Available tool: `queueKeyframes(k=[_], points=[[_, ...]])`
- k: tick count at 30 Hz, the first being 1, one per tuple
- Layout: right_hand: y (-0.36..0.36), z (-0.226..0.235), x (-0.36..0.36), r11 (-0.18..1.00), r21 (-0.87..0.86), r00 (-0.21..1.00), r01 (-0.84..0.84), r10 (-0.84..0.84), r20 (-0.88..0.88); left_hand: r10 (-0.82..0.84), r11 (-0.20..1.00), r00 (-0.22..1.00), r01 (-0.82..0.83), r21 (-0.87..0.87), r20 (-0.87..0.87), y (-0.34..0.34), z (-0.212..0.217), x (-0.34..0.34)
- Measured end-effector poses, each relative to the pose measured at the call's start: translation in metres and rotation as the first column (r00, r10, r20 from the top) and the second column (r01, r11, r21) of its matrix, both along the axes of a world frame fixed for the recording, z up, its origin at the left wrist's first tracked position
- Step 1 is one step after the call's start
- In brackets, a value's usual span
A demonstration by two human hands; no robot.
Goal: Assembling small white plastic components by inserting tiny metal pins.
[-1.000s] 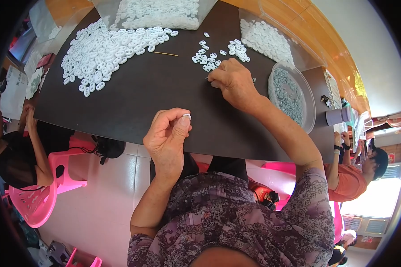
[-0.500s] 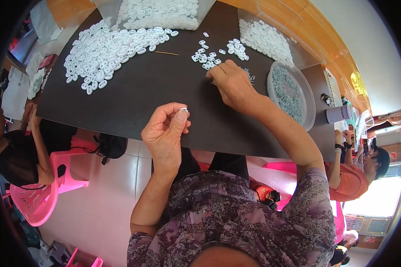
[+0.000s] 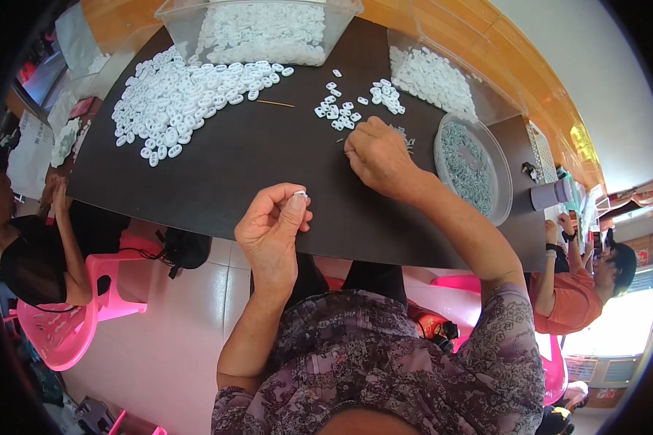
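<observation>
Over the table's near edge, my left hand [image 3: 268, 228] pinches a small white plastic piece [image 3: 300, 193] between thumb and forefinger; its other fingers curl in. My right hand [image 3: 384, 158] is closed low over the dark table, fingertips bunched downward, and whatever they hold is hidden. Just beyond it lie a loose group of small white two-hole pieces [image 3: 334, 112] and a second white cluster [image 3: 387, 97]. A little pile of thin grey metal pieces, like screws [image 3: 408, 141], shows partly behind that hand. More of them fill a round clear tub [image 3: 503, 185] on the right.
A large heap of white oval two-hole pieces [image 3: 174, 101] covers the far left. Behind stand a clear bin [image 3: 341, 10] of white parts and another clear container [image 3: 500, 105]. A thin brown stick [image 3: 276, 104] lies mid-table. A grey cup [image 3: 551, 194] stands right. People sit both sides.
The whole view has shifted, so the table sits slightly lower in it. My right hand has drawn a little toward me from the white pieces. My left hand keeps its pinch on the white piece.
</observation>
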State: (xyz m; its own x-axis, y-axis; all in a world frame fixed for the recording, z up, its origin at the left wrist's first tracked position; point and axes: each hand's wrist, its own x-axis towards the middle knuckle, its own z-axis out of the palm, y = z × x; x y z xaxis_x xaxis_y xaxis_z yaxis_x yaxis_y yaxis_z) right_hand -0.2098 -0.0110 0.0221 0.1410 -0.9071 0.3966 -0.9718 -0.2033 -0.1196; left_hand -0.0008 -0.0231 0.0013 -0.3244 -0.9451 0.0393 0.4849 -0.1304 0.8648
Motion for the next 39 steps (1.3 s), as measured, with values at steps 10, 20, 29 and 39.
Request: queueKeyframes(k=[10, 20, 29, 39], points=[[0.027, 0.042, 0.046, 0.974, 0.223, 0.781, -0.031, -0.116, 0.614, -0.053, 0.997, 0.997, 0.056, 0.046, -0.059, -0.002, 0.005, 0.001], [0.033, 0.048, 0.072, 0.958, 0.249, 0.634, -0.144, -0.104, 0.766, -0.075, 0.995, 0.997, 0.076, 0.065, -0.023, 0.009, 0.010, 0.008], [0.032, 0.045, 0.072, 0.959, 0.250, 0.668, -0.135, -0.099, 0.738, -0.116, 0.993, 0.993, 0.116, 0.034, -0.013, 0.011, 0.007, 0.011], [0.030, 0.042, 0.070, 0.955, 0.261, 0.650, -0.143, -0.108, 0.753, -0.090, 0.996, 0.995, 0.090, -0.001, 0.040, 0.011, 0.005, 0.008]])
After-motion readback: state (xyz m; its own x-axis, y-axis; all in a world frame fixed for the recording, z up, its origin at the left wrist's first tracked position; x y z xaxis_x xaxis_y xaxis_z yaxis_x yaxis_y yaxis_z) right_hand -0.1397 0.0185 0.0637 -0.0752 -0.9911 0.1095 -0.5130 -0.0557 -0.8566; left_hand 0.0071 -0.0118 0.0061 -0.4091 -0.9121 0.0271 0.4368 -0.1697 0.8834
